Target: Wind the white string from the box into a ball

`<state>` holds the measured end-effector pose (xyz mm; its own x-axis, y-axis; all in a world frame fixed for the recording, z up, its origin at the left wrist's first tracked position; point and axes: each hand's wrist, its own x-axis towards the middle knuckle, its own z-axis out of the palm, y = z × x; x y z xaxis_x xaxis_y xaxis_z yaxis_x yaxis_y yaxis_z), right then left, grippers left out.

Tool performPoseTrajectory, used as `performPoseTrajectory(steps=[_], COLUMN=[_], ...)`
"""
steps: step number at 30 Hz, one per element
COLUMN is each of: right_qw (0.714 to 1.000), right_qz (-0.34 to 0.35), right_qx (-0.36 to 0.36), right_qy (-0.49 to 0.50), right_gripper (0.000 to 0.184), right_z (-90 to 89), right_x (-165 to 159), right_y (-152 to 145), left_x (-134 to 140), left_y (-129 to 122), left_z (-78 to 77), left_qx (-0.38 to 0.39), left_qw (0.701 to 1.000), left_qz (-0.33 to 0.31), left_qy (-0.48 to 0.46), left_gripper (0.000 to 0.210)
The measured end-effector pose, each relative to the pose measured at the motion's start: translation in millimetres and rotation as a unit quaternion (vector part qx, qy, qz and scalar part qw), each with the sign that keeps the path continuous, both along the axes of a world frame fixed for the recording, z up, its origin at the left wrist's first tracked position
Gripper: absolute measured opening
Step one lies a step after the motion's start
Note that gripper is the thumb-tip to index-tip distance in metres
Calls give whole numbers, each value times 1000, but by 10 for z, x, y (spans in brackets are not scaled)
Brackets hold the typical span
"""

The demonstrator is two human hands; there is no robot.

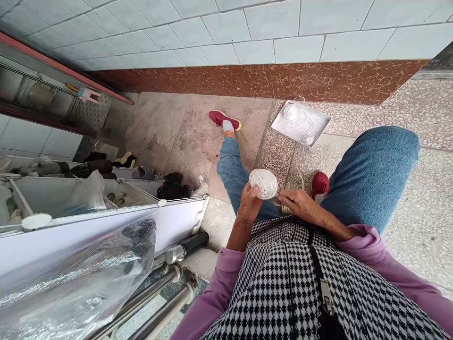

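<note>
My left hand (248, 203) is closed around the lower left side of a ball of white yarn (264, 184), held above my lap. Just right of the ball, my right hand (296, 202) is closed with its fingertips pinched together near the ball's edge. The strand between those fingers is too small to make out clearly. A thin white strand (300, 174) runs over the floor toward a shallow white box lid (320, 126). Inside the lid lie a loose heap of white yarn (294, 114) and a small white ball (307, 140).
A white shoe rack (134, 193) with shoes and plastic bags stands at the left. Metal tubes (166, 288) and clear plastic wrapping (106, 278) lie at lower left. A tiled wall (226, 28) with a brown base (219, 78) runs across the front.
</note>
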<state>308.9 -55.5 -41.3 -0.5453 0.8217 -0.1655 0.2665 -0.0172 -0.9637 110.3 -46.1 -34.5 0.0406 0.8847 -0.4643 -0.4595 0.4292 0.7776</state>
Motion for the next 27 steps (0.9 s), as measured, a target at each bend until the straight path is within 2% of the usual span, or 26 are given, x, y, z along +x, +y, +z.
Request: performPoseTrajectory(steps=[3, 5, 7, 9, 12, 14, 16, 18, 20, 22, 24, 27], right_qw=[998, 997, 998, 999, 994, 991, 992, 996, 1000, 999, 997, 996], right_qz=[60, 71, 48, -5, -91, -113, -103, -73, -23, 29, 70, 85], right_qx=[10, 19, 22, 14, -18, -39, -42, -24, -3, 7, 13, 30], right_qy=[-16, -2, 20, 39, 51, 57, 59, 43, 4, -30, -40, -15], right_gripper=[48, 49, 50, 49, 49, 54, 59, 58, 49, 39, 32, 34], right_z=[181, 308, 396, 421, 336, 235, 146, 102, 114, 173, 253, 358], right_x=[-40, -23, 32, 107, 187, 184, 138, 68, -5, -68, -107, -85], right_y=[-59, -55, -24, 21, 74, 77, 51, 8, -41, -89, -124, -121], left_x=[7, 6, -10, -46, -126, -178, -213, -226, -217, -191, -159, -131], left_y=[48, 33, -13, -78, -190, -259, -303, -303, -251, -167, -91, -62], left_z=[-61, -118, -150, -137, -58, -5, 24, 29, 15, -11, -39, -52], left_qx=[18, 31, 33, 18, -9, -17, -20, -20, -17, -9, 6, 19], left_qw=[997, 992, 985, 981, 970, 964, 972, 988, 998, 1000, 998, 989], left_qz=[33, 17, -35, -116, -232, -264, -233, -151, -59, 0, 16, -32], left_qy=[61, 121, 164, 155, 74, 16, -24, -38, -27, 8, 66, 146], left_gripper=[66, 68, 72, 71, 68, 73, 82, 87, 85, 77, 71, 69])
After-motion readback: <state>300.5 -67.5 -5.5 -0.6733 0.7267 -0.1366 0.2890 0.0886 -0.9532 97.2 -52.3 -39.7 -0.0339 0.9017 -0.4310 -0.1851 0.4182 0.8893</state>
